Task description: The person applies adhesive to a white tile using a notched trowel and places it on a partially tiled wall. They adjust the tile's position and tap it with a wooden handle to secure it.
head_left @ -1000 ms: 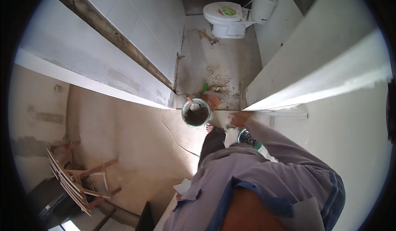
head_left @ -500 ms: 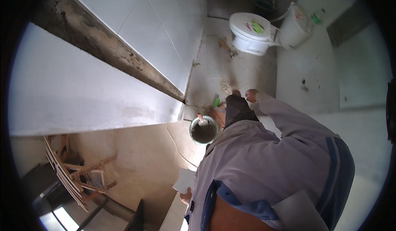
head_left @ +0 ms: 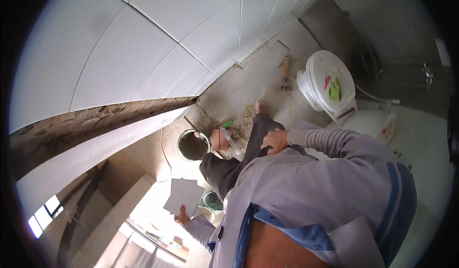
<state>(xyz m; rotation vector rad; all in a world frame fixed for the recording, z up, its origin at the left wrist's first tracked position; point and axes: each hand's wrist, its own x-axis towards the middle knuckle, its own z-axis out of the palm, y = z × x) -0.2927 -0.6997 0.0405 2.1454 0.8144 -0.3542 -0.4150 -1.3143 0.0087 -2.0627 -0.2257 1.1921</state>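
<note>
My left hand is closed on the edge of flat light-grey tiles, at least two, overlapping and held out low on the left. My right hand rests on the thigh of my dark trousers, its fingers spread on the cloth and nothing visible in them. A round bucket of grey mortar stands on the floor beyond the tiles, with a tool's handle at its rim. Just right of the bucket lie an orange-brown piece and a small green object.
A white toilet with green and red items on its lid stands at the far right. A hammer lies on the floor before it. White wall tiles rise on the left above a rough bare strip. A green bucket stands near my left arm.
The view has turned and shifted. My right hand has come back from near my foot onto my thigh. My left hand, still gripping the tiles, now shows more fully, with overlapping tiles visible.
</note>
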